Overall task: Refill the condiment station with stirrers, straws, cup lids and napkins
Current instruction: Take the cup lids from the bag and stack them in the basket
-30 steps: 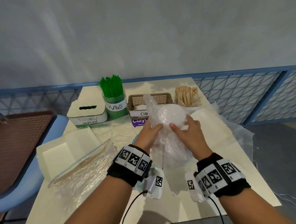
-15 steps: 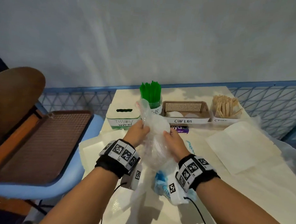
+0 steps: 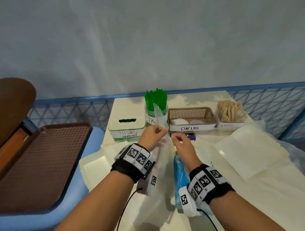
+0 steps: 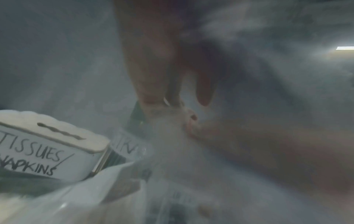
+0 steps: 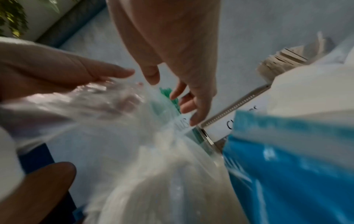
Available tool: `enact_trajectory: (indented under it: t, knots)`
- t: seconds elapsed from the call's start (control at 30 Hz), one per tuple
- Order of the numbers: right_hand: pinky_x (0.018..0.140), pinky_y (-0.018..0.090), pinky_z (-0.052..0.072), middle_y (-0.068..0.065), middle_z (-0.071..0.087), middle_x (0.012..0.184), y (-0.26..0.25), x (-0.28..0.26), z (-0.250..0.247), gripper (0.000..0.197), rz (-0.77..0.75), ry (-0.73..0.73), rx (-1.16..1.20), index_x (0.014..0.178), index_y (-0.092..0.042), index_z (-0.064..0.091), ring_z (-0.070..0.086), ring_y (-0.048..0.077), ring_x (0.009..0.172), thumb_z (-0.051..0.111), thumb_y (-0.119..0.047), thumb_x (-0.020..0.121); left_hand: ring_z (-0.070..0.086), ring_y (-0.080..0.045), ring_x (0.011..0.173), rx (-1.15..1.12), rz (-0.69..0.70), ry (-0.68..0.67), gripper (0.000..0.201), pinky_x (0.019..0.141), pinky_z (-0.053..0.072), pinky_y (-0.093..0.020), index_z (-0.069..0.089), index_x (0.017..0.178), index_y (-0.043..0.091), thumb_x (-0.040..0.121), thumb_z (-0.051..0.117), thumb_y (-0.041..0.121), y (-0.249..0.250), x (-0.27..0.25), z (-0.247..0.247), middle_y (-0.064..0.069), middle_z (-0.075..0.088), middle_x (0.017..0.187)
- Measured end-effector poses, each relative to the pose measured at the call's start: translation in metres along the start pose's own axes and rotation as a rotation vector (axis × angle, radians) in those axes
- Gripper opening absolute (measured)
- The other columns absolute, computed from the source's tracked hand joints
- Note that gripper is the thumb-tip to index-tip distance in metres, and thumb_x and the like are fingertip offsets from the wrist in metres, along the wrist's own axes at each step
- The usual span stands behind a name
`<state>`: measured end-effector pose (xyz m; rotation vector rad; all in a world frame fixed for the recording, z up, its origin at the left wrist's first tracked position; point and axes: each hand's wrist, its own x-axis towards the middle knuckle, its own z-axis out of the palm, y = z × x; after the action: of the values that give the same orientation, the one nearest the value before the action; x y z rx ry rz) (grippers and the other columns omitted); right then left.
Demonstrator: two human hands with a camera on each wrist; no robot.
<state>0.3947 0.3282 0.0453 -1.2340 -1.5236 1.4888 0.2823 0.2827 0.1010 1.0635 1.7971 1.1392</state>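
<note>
**Desk:** Starting with the left hand (image 3: 152,135): gripping what?

**Photographer:** Pinching the top edge of the clear plastic bag (image 3: 161,167) between thumb and curled fingers, holding it up over the table (image 3: 249,196), just in front of the straw jar (image 3: 155,106).

**Desk:** And checking the right hand (image 3: 181,144)?

**Photographer:** Hovering just beside the bag's top, fingers (image 5: 193,109) loosely spread, thumb apart from them, gripping nothing. Not managing to tell whether it is touching the film.

**Desk:** Looking for the cup lids (image 3: 180,122).

**Photographer:** Lying two abreast in the brown basket (image 3: 191,113) labelled CUP LIDS, at the back of the table, between the jar of green straws and the wooden stirrers (image 3: 229,111). Also showing a white mass (image 5: 153,181) low inside the bag, too blurred for naming.

**Desk:** Noting anything else?

**Photographer:** Noting the tissue box (image 3: 126,130) marked TISSUES/NAPKINS left of the jar, a blue packet (image 3: 180,173) lying under the right wrist, white paper sheets (image 3: 247,151) to the right, and a brown tray (image 3: 34,163) resting on a blue chair off the left side.
</note>
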Motion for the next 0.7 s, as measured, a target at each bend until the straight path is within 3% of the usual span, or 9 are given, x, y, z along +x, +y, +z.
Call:
enact_trajectory:
  t: [0.1,0.2,0.27,0.37,0.47,0.57,0.63,0.67,0.7]
  knots:
    - [0.083,0.031,0.047,-0.005,0.058,0.096,-0.013,-0.002,-0.004,0.022,-0.064,-0.051,0.02,0.106,-0.015,0.056,0.055,0.011,0.091,0.057,-0.031,0.09,0.058,-0.014,0.071,-0.118,0.011,-0.032,0.021,0.063,0.05,-0.026,0.056,0.088,0.012,0.097,0.037,0.007,-0.004,0.0,0.013,-0.004,0.058,0.083]
    - [0.077,0.035,0.05,-0.001,0.059,0.083,-0.015,0.002,-0.012,0.012,-0.132,-0.023,-0.059,0.087,-0.014,0.057,0.056,0.014,0.08,0.064,-0.023,0.086,0.057,-0.015,0.068,-0.242,0.02,0.096,0.018,0.062,0.052,-0.028,0.046,0.099,0.013,0.09,0.048,-0.003,-0.006,-0.001,0.023,-0.004,0.055,0.081]
    - [0.074,0.037,0.052,0.006,0.063,0.082,-0.015,0.005,-0.018,0.012,-0.154,-0.039,-0.092,0.078,-0.014,0.056,0.059,0.017,0.075,0.063,-0.018,0.087,0.057,-0.016,0.067,-0.369,-0.068,0.161,0.028,0.062,0.052,-0.029,0.041,0.107,0.009,0.087,0.057,-0.002,-0.007,-0.001,0.025,-0.006,0.054,0.08]
    - [0.066,0.032,0.053,0.005,0.062,0.075,-0.013,0.01,-0.027,0.018,-0.143,-0.026,-0.054,0.074,-0.015,0.053,0.061,0.017,0.07,0.057,-0.012,0.091,0.05,-0.013,0.059,-0.494,-0.164,0.164,0.007,0.053,0.051,-0.021,0.052,0.086,0.006,0.089,0.056,0.001,-0.005,0.001,0.021,-0.006,0.05,0.069]
    - [0.054,0.02,0.049,0.006,0.06,0.075,-0.011,0.017,-0.039,0.021,-0.135,0.03,-0.057,0.073,-0.015,0.049,0.06,0.016,0.066,0.053,-0.01,0.093,0.044,-0.015,0.057,-0.49,-0.165,0.242,0.025,0.053,0.05,-0.022,0.049,0.068,0.006,0.092,0.051,0.003,-0.007,0.005,0.011,-0.006,0.04,0.061]
    - [0.06,0.031,0.052,0.006,0.056,0.072,-0.002,0.028,-0.052,0.018,-0.126,0.091,-0.147,0.076,-0.011,0.047,0.055,0.021,0.064,0.05,-0.006,0.093,0.045,-0.019,0.058,-0.575,-0.177,0.385,0.026,0.052,0.044,-0.027,0.042,0.069,0.007,0.093,0.037,-0.003,-0.012,0.007,-0.003,-0.009,0.046,0.064]
    - [0.07,0.039,0.052,0.013,0.062,0.077,0.006,0.033,-0.062,0.014,-0.085,0.121,-0.188,0.08,-0.01,0.047,0.054,0.024,0.065,0.05,-0.004,0.092,0.048,-0.017,0.051,-0.62,-0.183,0.446,0.024,0.044,0.046,-0.022,0.041,0.073,0.007,0.093,0.033,-0.004,-0.017,0.008,-0.012,-0.007,0.052,0.059]
    - [0.072,0.035,0.051,0.018,0.064,0.087,0.008,0.035,-0.065,0.011,-0.087,0.135,-0.23,0.083,-0.009,0.047,0.055,0.023,0.068,0.051,-0.002,0.09,0.047,-0.015,0.047,-0.62,-0.19,0.454,0.023,0.041,0.046,-0.019,0.042,0.076,0.007,0.094,0.032,-0.003,-0.02,0.009,-0.014,-0.006,0.052,0.056]
    - [0.07,0.023,0.049,0.018,0.062,0.098,0.006,0.034,-0.065,0.011,-0.132,0.157,-0.282,0.087,-0.009,0.048,0.055,0.021,0.071,0.053,0.001,0.088,0.044,-0.014,0.046,-0.604,-0.199,0.448,0.022,0.04,0.046,-0.019,0.042,0.076,0.007,0.095,0.033,0.0,-0.021,0.009,-0.015,-0.006,0.048,0.057]
